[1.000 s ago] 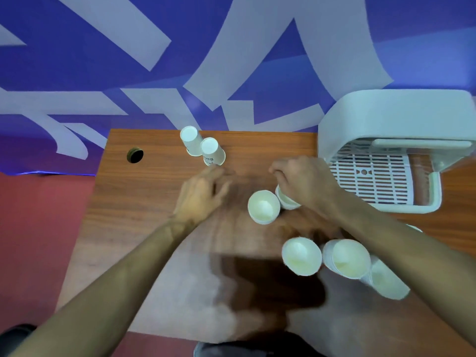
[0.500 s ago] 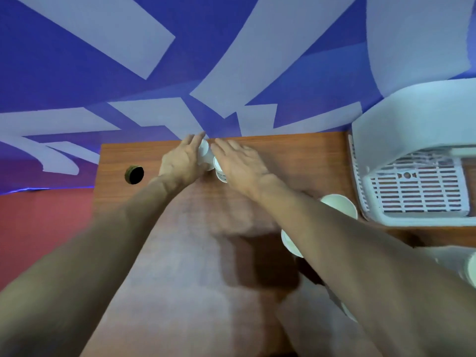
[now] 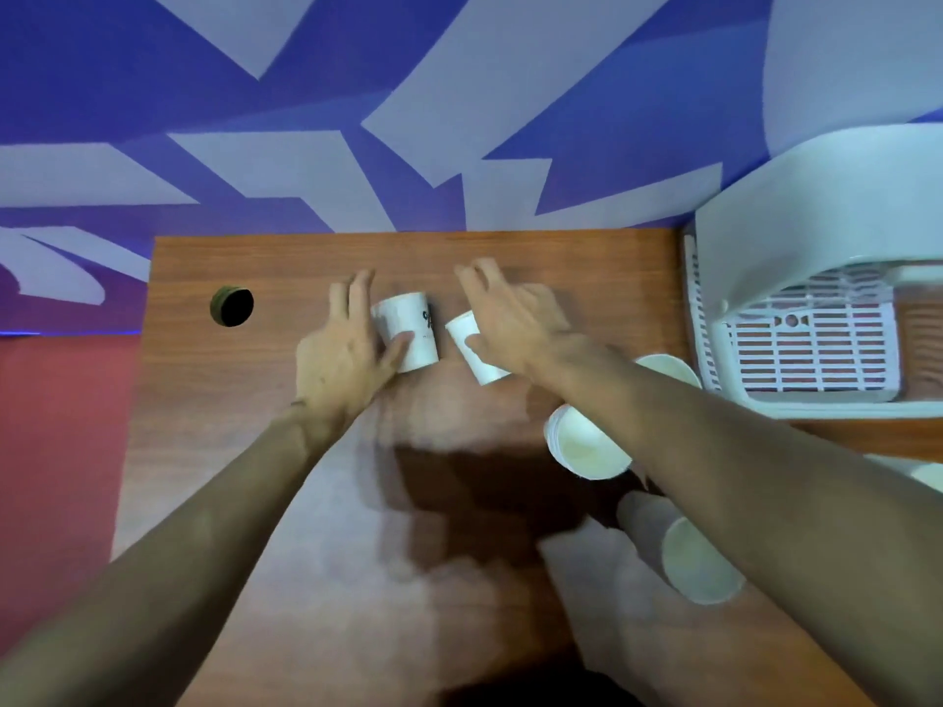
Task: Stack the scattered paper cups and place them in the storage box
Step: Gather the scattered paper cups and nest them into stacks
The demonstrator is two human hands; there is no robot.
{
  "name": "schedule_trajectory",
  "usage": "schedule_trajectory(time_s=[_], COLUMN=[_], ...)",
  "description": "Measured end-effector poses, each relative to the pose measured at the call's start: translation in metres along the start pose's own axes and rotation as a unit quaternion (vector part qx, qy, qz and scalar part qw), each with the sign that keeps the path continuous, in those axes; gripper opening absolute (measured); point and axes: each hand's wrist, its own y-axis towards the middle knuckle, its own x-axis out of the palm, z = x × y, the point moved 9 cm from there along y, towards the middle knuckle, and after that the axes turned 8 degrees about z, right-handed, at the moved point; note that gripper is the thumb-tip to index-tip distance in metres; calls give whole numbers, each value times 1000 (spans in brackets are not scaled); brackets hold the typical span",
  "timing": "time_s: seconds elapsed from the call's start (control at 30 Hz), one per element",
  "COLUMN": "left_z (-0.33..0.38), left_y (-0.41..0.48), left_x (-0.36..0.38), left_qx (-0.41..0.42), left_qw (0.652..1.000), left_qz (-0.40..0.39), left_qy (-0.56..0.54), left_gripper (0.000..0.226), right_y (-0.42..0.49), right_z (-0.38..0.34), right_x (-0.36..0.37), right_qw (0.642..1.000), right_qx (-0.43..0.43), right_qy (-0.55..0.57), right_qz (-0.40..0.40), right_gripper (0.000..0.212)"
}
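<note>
Cups (image 3: 406,333) pinched by outstretched left hand (image 3: 341,355), right hand (image 3: 516,325).

You are looking down on a reddish-brown wood-grain table (image 3: 245,451) with a round dark cable hole (image 3: 232,307) near its far left corner. Beyond its far edge stands a deep blue backdrop (image 3: 127,68) broken by large, pale grey angular shapes (image 3: 510,68). On your left a flat red surface (image 3: 56,451) runs alongside the table. A dark shadow (image 3: 459,492) falls across the middle of the tabletop.
</note>
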Motion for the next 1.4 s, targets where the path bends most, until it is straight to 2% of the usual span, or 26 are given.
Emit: schedule_trajectory(time_s=[0.07, 0.13, 0.23, 0.37, 0.5, 0.67, 0.77, 0.93, 1.1, 1.23, 1.4], left_z=[-2, 7, 20, 66, 141, 237, 282, 344, 394, 436, 454], left_y=[5, 5, 0, -8, -19, -59, -88, -135, -181, -231, -260], left_x=[20, 26, 12, -24, -67, -89, -91, -99, -79, -50, -23], left_qx=[-6, 10, 11, 60, 104, 180, 230, 276, 339, 414, 466], left_qw=[996, 995, 998, 997, 980, 958, 950, 933, 916, 888, 876], left_qz=[-80, -99, -44, 52, 154, 191, 190, 193, 146, 76, 43], left_qy=[-30, -33, -36, -7, -66, -112, -93, -127, -159, -186, -118], left_gripper=[57, 42, 30, 29, 26, 22, 23, 21, 22, 23, 23], right_y=[2, -3, -21, -57, -108, -190, -236, -308, -375, -410, -422], right_z=[2, 2, 3, 30, 85, 145, 170, 211, 256, 275, 279], right_x=[11, 8, -16, -70, -117, -154, -164, -171, -162, -146, -130], right_qw=[997, 998, 998, 994, 984, 971, 963, 948, 928, 932, 941], right_qx=[12, 15, 15, 8, 32, 69, 80, 72, 86, 88, 82], right_qy=[16, 26, 60, 55, 58, 93, 110, 132, 159, 165, 158], right_qz=[-69, -63, -5, 93, 162, 211, 234, 282, 327, 312, 287], right_gripper=[43, 35, 32, 24, 24, 26, 29, 27, 16, 14, 22])
